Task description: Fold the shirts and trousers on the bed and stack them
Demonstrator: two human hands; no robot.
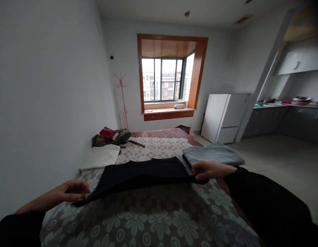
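Note:
A black garment (145, 171) stretches across the patterned tablecloth (159, 219), its near edge lifted a little; its exact kind is not clear. At its left corner my left hand (72, 190) is closed in a pinch on the fabric. My right hand (211, 169) grips the opposite corner, with its fingers curled over the cloth. Just beyond that hand lies a folded light blue-grey cloth (215, 153), with something dark beneath it. A folded white cloth (102, 156) rests at the left, against the wall.
An olive-green bag (121, 136) with a red item (108, 133) on it sits at the far left of the reddish table (159, 132). Behind stand a pink coat rack (122, 99) and a window. To the right are a white fridge (224, 116) and kitchen counters (267, 120).

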